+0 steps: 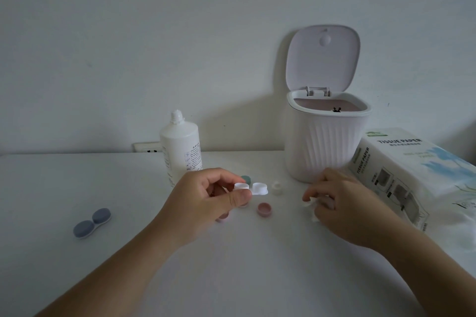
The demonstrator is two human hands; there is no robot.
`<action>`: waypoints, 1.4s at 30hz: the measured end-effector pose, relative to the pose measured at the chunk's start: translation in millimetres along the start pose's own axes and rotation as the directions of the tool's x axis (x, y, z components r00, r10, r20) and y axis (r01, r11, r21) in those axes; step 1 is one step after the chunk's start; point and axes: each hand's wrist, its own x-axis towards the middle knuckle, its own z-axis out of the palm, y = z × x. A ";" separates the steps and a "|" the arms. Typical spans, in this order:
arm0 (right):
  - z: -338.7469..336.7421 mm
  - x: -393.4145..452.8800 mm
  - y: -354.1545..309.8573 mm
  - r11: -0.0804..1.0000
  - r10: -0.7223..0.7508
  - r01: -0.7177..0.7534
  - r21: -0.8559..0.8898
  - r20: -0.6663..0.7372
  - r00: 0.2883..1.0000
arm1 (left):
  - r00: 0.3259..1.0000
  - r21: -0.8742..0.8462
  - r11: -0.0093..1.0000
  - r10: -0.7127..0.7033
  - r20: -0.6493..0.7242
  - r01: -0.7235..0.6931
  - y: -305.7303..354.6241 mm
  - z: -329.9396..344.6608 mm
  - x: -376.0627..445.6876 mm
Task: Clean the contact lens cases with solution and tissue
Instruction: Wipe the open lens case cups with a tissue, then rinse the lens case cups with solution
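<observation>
My left hand pinches an uncapped white contact lens case by its left cup, a little above the table. My right hand is closed on a crumpled white tissue, apart from the case, to its right. Below the case, a pink cap lies open side up; a second pink cap shows partly under my left hand. The solution bottle stands uncapped behind my left hand. Its small white cap rests on the table. A closed blue lens case lies at the left.
A white ribbed mini bin stands at the back right with its lid raised. A tissue paper pack lies at the right edge. A green-capped item peeks out behind the white case. A wall socket sits behind the table.
</observation>
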 end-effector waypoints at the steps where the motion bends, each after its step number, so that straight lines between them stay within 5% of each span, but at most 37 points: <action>1: -1.1 -1.3 -0.3 0.999 -0.003 0.004 -0.037 0.023 1.000 | 1.000 0.001 1.000 -0.001 0.001 0.001 -0.7 -0.3 0.3; 7: -9.8 -3.6 -3.0 0.981 0.006 0.005 -0.193 0.056 0.998 | 0.999 0.030 0.999 0.011 0.031 -0.012 -2.9 -3.3 2.4; 11: -16.1 -4.7 -11.6 0.973 -0.104 0.076 -0.218 -0.118 0.988 | 1.000 0.050 0.999 0.015 0.021 -0.016 -3.9 -2.8 2.0; 14: -20.3 0.7 -23.6 0.981 -0.188 0.195 0.013 -0.205 0.961 | 1.000 0.052 0.999 0.013 0.005 -0.013 -4.9 -2.7 2.2; 17: -24.4 14.1 -40.6 0.929 -0.189 0.186 0.320 -0.022 0.982 | 1.000 0.041 0.999 0.026 -0.010 -0.025 -4.3 -3.0 2.0; 20: -16.2 23.2 -49.1 0.828 -0.216 0.134 0.544 0.088 0.972 | 1.000 0.003 1.000 0.027 0.003 -0.027 -2.0 -2.6 0.9; 24: 1.9 20.6 -50.7 0.606 -0.204 0.104 0.789 0.028 0.979 | 0.999 -0.030 0.999 0.035 0.032 -0.034 -1.7 -0.1 -0.1; 32: 11.5 13.8 -47.8 0.449 -0.145 0.072 0.891 -0.008 0.989 | 0.998 -0.024 0.998 0.059 0.025 -0.059 -5.3 5.2 1.6; 42: 6.2 12.3 -48.3 0.541 -0.156 0.034 0.841 0.061 0.986 | 1.000 0.019 1.000 0.018 -0.024 -0.017 -9.0 12.7 -6.1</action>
